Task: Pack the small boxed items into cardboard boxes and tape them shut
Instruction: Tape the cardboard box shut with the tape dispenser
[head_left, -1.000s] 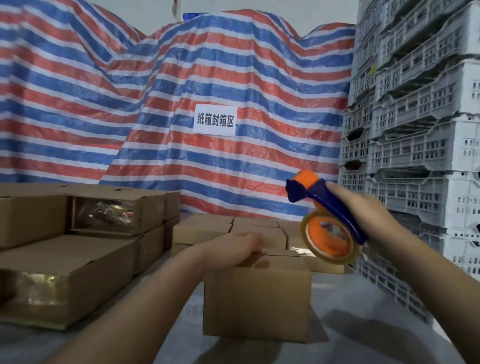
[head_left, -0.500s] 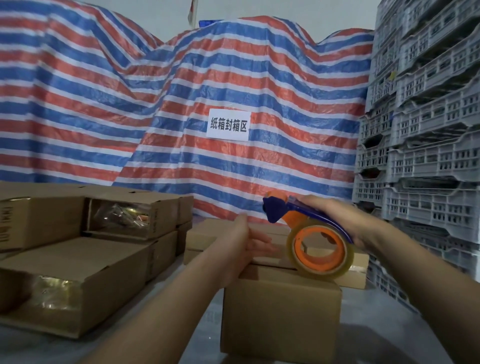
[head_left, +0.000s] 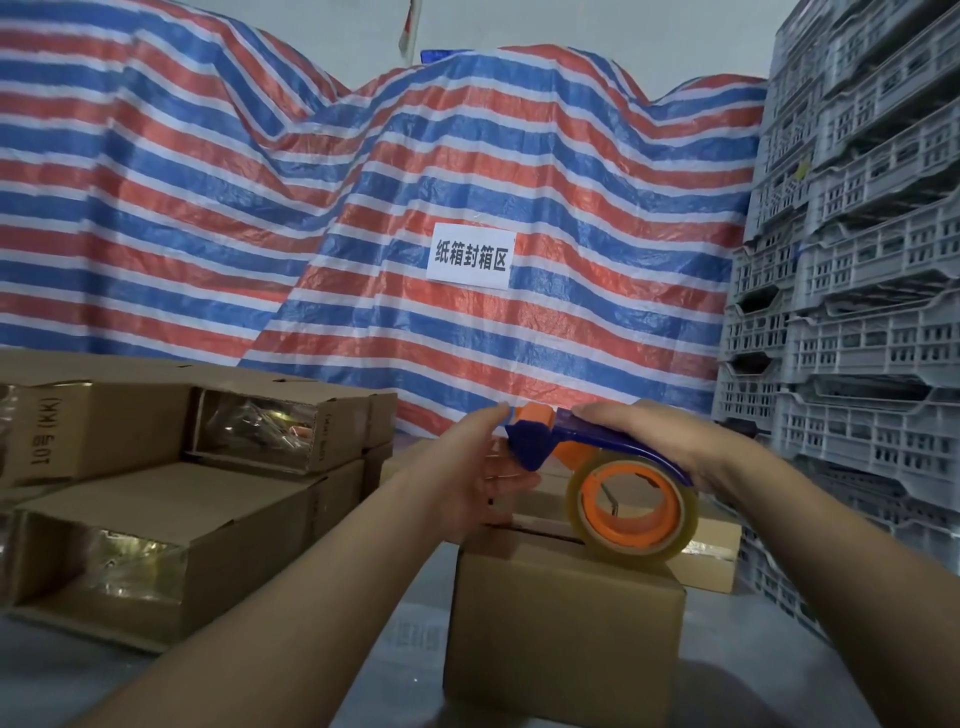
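A striped red, white and blue tarpaulin (head_left: 260, 208) backs a grey work surface (head_left: 779, 691). Nearest stands one closed cardboard box (head_left: 561, 634), its top seam not yet visibly taped. On its top rests the clear roll of one tape dispenser (head_left: 631, 512). The right hand (head_left: 654, 436) curls over the blue handle, gripping it. The left hand (head_left: 483, 483) stands on edge at the box's far rim with straight fingers, holding nothing, right by the dispenser's blade end.

The likely risks: that blade could nick the left fingers, or the tape could run off the seam if the box slides.

To the left lie at least four taped boxes (head_left: 171, 551), stacked; behind are more flat boxes (head_left: 711, 545), count unclear. Beyond hang one paper sign (head_left: 470, 255) and, right, stacked grey crates (head_left: 857, 312).
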